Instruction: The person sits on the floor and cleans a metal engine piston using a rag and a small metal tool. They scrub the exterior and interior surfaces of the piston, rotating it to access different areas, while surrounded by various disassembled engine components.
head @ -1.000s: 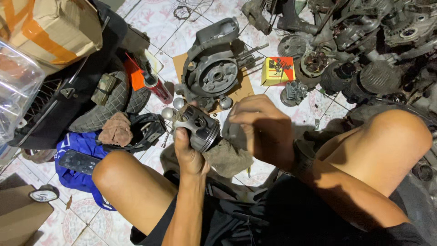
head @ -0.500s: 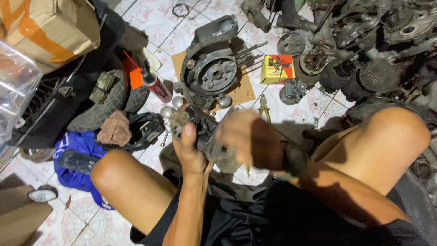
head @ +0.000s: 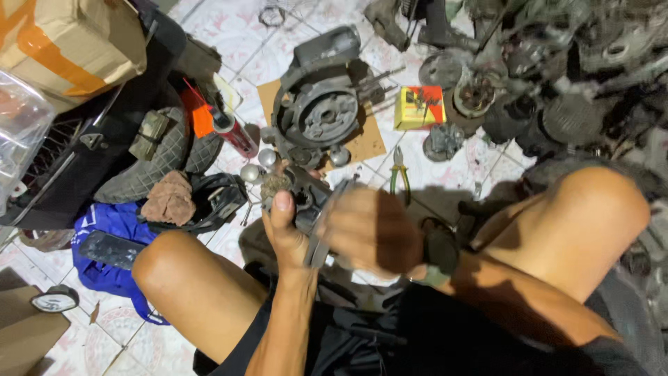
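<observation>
A: What lies beyond the fingers?

B: Tiled floor (head: 452, 174). Just past the left thumb tip, three small silver balls (head: 250, 171). Further out, a dark round engine casing (head: 316, 115) on a brown cardboard sheet (head: 372, 143). Green-handled pliers (head: 398, 174) lie just beyond the right hand's knuckles. A brown rag (head: 169, 198) and a black strap bundle (head: 219, 198) sit off to the left hand's outer side.

A: The held part?

B: A dark metal piston (head: 306, 198), gripped between both hands above the lap. Left hand (head: 287, 233) wraps it from below, thumb pressed flat on its near face. Right hand (head: 369, 230) is blurred, fingers curled over the piston's right side; it covers that half. Long axis seems to run up-left to down-right, but blur makes that uncertain.

A: Packages?

B: A small square box (head: 419, 108), yellow with a red panel, well beyond the right fingers beside the casing. A red cylindrical tube (head: 235, 136) with a pale end beyond the left fingers. A tan carton (head: 69, 42) with orange tape at far upper left.
</observation>
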